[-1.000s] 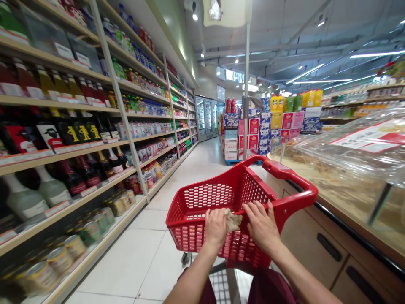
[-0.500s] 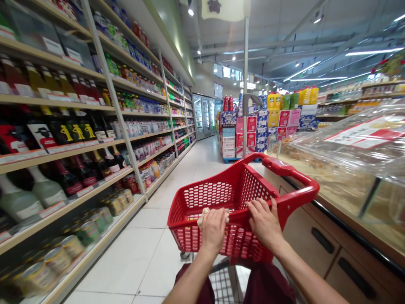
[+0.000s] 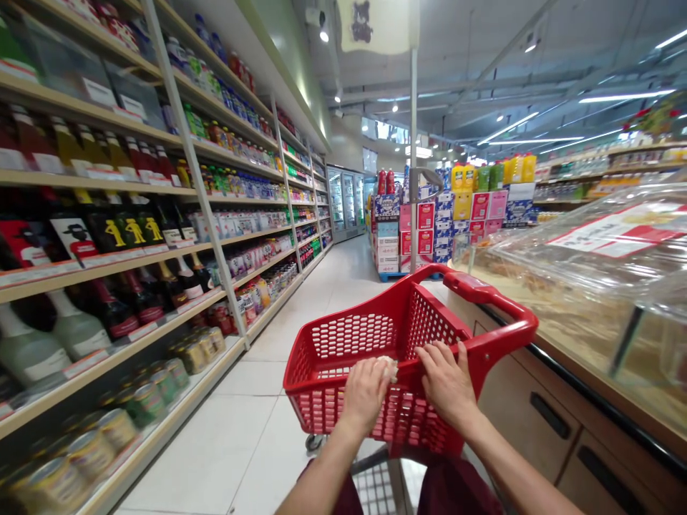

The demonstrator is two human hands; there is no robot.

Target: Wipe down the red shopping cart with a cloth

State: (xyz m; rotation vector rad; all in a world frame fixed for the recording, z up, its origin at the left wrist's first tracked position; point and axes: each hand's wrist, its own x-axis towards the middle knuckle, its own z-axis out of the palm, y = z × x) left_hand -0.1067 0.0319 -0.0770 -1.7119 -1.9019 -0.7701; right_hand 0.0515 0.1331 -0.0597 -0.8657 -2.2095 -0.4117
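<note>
A red plastic shopping cart with a perforated basket stands in front of me, turned sideways. My left hand lies over the near rim of the basket, fingers curled round a crumpled whitish cloth. Most of the cloth is hidden under the hand, with only a bit showing at its right side. Farther right on the same rim, my right hand grips the cart near the base of its handle. The fingers bend over the edge into the basket.
Shelves of bottles and cans line the left side. A counter with clear plastic covers stands close on the right. Ahead, stacked drink boxes surround a thin pole; glass-door fridges are beyond.
My left hand has slid slightly right along the rim with the cloth, which no longer shows on the hand's left side. My right hand stays on the rim.
</note>
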